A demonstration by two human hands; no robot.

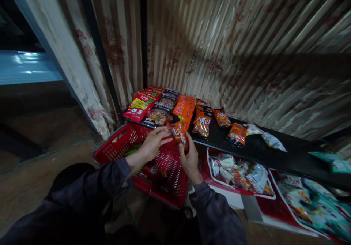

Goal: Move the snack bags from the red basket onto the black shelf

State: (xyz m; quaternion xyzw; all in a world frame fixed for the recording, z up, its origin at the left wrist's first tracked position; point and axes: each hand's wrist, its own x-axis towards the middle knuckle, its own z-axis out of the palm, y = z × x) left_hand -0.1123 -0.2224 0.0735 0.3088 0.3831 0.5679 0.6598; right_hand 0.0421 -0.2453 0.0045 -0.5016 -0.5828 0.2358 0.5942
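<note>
An orange snack packet (178, 131) is held between both hands above a red plastic basket (115, 146). My left hand (154, 142) pinches its left edge with the fingers pointing right. My right hand (188, 159) grips the packet's lower right side from below. The basket holds a green item (133, 150) and another dark packet (153, 172), partly hidden by my arms. Just behind the held packet, a low black shelf (255, 150) carries rows of snack packs.
On the shelf lie red packs (139, 106), dark packs (161, 111), orange packs (185, 108) and loose orange packets (202, 123). A silvery packet (270, 139) lies further right. Printed posters (238, 173) cover the front below. A striped curtain (219, 47) hangs behind.
</note>
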